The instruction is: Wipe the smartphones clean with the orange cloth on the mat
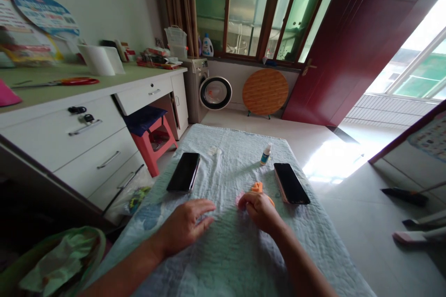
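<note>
I see the orange thing on the worktop, partly hidden by the right hand; I can't tell if it's gripped. The left hand is empty, fingers apart, and phones lie aside, maybe to give hands room.

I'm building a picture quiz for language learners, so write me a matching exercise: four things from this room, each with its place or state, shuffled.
Column one
1. Left hand
2. Right hand
3. Small bottle
4. Washing machine door

Column two
A. Partly hiding the orange item
B. Swung open
C. Thumb and fingers apart, holding nothing
D. Standing on the pale cloth

Pairs: 1-C, 2-A, 3-D, 4-B
</note>
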Available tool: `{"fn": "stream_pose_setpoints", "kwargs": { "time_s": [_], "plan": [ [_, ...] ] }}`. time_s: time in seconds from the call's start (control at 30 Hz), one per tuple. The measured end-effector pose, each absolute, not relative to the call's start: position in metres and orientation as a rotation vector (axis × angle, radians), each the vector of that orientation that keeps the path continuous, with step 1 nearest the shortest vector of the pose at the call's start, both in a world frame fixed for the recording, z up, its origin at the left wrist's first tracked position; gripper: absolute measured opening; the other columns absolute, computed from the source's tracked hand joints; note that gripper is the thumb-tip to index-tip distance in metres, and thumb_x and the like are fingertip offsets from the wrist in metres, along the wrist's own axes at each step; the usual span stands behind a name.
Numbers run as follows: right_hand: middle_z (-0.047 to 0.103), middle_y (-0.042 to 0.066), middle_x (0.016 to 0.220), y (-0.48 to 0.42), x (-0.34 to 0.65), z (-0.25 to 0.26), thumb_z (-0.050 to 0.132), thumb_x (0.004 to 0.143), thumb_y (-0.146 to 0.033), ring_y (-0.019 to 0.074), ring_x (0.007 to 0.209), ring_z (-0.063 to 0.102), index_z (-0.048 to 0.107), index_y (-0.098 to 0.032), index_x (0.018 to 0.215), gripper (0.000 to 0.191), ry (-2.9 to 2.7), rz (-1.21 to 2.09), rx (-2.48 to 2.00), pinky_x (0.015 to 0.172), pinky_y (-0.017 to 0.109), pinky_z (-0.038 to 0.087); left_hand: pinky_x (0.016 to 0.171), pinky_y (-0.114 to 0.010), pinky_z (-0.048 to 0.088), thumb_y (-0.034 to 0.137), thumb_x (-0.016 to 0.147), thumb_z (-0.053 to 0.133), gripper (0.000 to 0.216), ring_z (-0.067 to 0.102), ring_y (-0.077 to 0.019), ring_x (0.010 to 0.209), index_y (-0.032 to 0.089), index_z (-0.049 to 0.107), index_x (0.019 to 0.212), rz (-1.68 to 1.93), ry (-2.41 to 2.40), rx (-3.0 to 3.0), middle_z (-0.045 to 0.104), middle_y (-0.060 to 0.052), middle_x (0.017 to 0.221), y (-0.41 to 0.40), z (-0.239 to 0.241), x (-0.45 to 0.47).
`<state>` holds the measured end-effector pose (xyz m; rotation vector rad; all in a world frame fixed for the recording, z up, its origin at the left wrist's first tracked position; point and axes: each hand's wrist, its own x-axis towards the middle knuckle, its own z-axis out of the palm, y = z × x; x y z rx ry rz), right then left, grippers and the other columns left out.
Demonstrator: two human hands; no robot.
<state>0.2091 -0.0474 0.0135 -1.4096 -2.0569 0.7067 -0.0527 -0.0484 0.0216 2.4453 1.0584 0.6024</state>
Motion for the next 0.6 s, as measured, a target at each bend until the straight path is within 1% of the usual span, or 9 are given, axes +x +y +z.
{"fn": "stream_pose_setpoints", "kwargs": {
  "time_s": [0.07, 0.13, 0.2, 0.27, 0.33, 0.37, 0.43, 0.5, 0.6],
  "plan": [
    [0.070, 0.004, 0.089, -0.046, 0.210, 0.010, 0.044, 0.070, -0.004, 0.0168, 0.086, 0.061, 0.068, -0.019, 0.087, 0.034, -2.000, 0.622, -1.433, 0.081, 0.026, 0.044, 0.098, -0.035, 0.049, 0.029, 0.091, 0.050, 0.026, 0.061, -0.0215, 0.110, 0.022, 0.064, 0.112, 0.763, 1.231, 2.491, 0.068, -0.006, 0.116, -0.035, 0.025, -0.057],
    [0.070, 0.005, 0.098, -0.045, 0.210, 0.007, 0.044, 0.071, -0.004, 0.0184, 0.095, 0.059, 0.067, -0.019, 0.094, 0.035, -1.993, 0.550, -1.447, 0.086, 0.028, 0.042, 0.102, -0.042, 0.044, 0.030, 0.088, 0.054, 0.032, 0.056, -0.0266, 0.117, 0.020, 0.061, 0.118, 0.887, 1.484, 2.554, 0.063, -0.010, 0.122, -0.019, 0.026, -0.059],
    [0.070, 0.004, 0.094, -0.044, 0.210, 0.006, 0.044, 0.071, -0.004, 0.0181, 0.093, 0.059, 0.066, -0.019, 0.090, 0.033, -2.039, 0.567, -1.430, 0.086, 0.028, 0.042, 0.104, -0.050, 0.041, 0.036, 0.080, 0.064, 0.050, 0.051, -0.0345, 0.121, 0.016, 0.056, 0.125, 0.876, 1.800, 2.555, 0.055, -0.016, 0.131, -0.005, 0.024, -0.060],
    [0.070, 0.001, 0.084, -0.045, 0.210, 0.008, 0.043, 0.070, -0.002, 0.0160, 0.084, 0.061, 0.066, -0.020, 0.088, 0.034, -2.069, 0.667, -1.402, 0.082, 0.026, 0.043, 0.101, -0.052, 0.041, 0.045, 0.076, 0.068, 0.063, 0.049, -0.0391, 0.121, 0.012, 0.052, 0.128, 0.823, 2.023, 2.504, 0.051, -0.021, 0.134, 0.005, 0.019, -0.061],
    [0.070, -0.001, 0.079, -0.046, 0.210, 0.008, 0.041, 0.070, -0.001, 0.0142, 0.078, 0.062, 0.065, -0.020, 0.094, 0.040, -2.052, 0.750, -1.397, 0.078, 0.024, 0.044, 0.098, -0.051, 0.042, 0.051, 0.075, 0.067, 0.069, 0.049, -0.0405, 0.120, 0.009, 0.051, 0.128, 0.783, 2.124, 2.453, 0.052, -0.024, 0.131, 0.010, 0.012, -0.061],
    [0.071, -0.001, 0.082, -0.047, 0.210, 0.008, 0.041, 0.070, 0.000, 0.0141, 0.079, 0.063, 0.065, -0.020, 0.099, 0.043, -2.035, 0.747, -1.407, 0.078, 0.024, 0.044, 0.097, -0.051, 0.042, 0.052, 0.075, 0.066, 0.071, 0.049, -0.0407, 0.119, 0.009, 0.050, 0.128, 0.770, 2.139, 2.437, 0.053, -0.024, 0.129, 0.011, 0.009, -0.060],
    [0.071, 0.002, 0.094, -0.048, 0.210, 0.007, 0.043, 0.070, -0.001, 0.0153, 0.087, 0.063, 0.064, -0.020, 0.108, 0.048, -2.001, 0.665, -1.446, 0.081, 0.025, 0.045, 0.095, -0.050, 0.043, 0.051, 0.076, 0.063, 0.069, 0.051, -0.0390, 0.117, 0.010, 0.048, 0.129, 0.760, 2.146, 2.412, 0.056, -0.022, 0.125, 0.011, 0.003, -0.060],
    [0.069, 0.004, 0.102, -0.048, 0.209, 0.006, 0.044, 0.070, -0.001, 0.0169, 0.094, 0.062, 0.064, -0.020, 0.111, 0.049, -2.002, 0.593, -1.467, 0.084, 0.026, 0.045, 0.094, -0.048, 0.043, 0.046, 0.078, 0.061, 0.064, 0.053, -0.0371, 0.113, 0.010, 0.047, 0.129, 0.767, 2.150, 2.406, 0.059, -0.021, 0.120, 0.010, -0.001, -0.060],
    [0.071, 0.001, 0.086, -0.046, 0.209, 0.007, 0.043, 0.072, -0.001, 0.0154, 0.083, 0.063, 0.067, -0.020, 0.100, 0.042, -2.035, 0.702, -1.450, 0.079, 0.025, 0.045, 0.094, -0.047, 0.041, 0.041, 0.080, 0.058, 0.058, 0.053, -0.0362, 0.111, 0.009, 0.048, 0.127, 0.775, 2.199, 2.411, 0.059, -0.020, 0.116, 0.009, -0.004, -0.061]
  ]
}}
